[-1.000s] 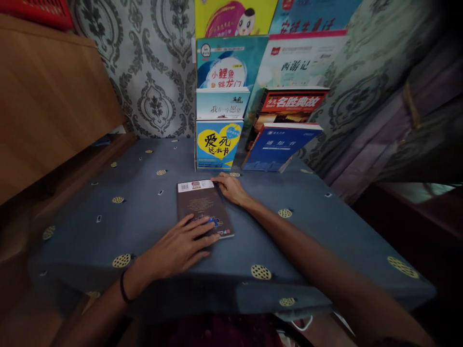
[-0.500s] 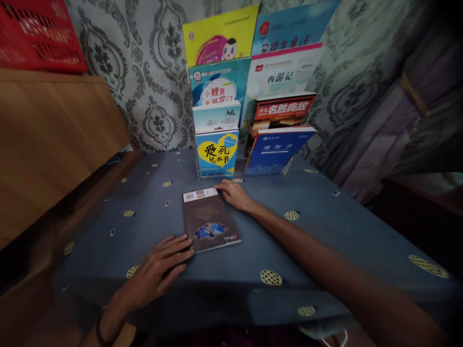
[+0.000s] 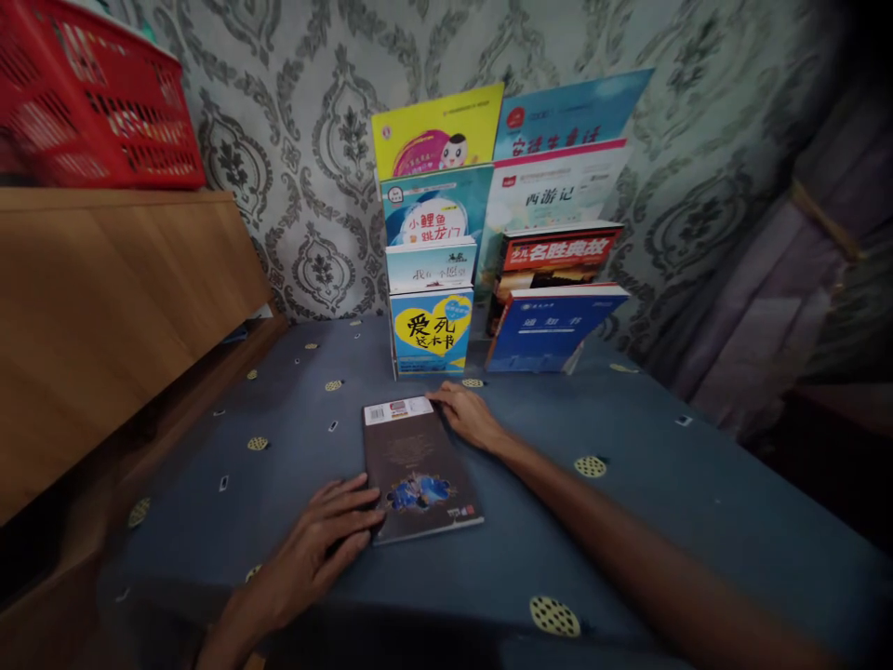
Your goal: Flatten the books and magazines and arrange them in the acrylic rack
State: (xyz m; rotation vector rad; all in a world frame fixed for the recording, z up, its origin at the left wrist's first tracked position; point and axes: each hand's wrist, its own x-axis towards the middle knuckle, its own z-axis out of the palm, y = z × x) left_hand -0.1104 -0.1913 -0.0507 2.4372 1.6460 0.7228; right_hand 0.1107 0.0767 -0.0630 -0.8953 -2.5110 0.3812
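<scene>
A dark brown book (image 3: 411, 451) lies flat on the table, back cover up, with a white barcode strip along its far edge and a blue picture near its lower edge. My left hand (image 3: 317, 540) is open, fingers stretched out, its fingertips resting on the book's near left edge. At the far right corner, my right hand (image 3: 469, 416) has its fingers drawn together on the book; the thumb is mostly hidden. Just beyond stand two stepped rows of upright books, with a blue-and-yellow book (image 3: 431, 333) front left and a blue book (image 3: 554, 330) front right.
A blue-grey cloth (image 3: 299, 409) with a pineapple print covers the table. To the left is a wooden cabinet (image 3: 118, 326) carrying a red plastic basket (image 3: 132, 102). Patterned wallpaper (image 3: 313, 167) rises behind the books, and a tied curtain (image 3: 760, 307) hangs at the right.
The view has tilted up, so everything sits lower in the picture and more of the red basket shows. Both hands keep their places on the brown book.
</scene>
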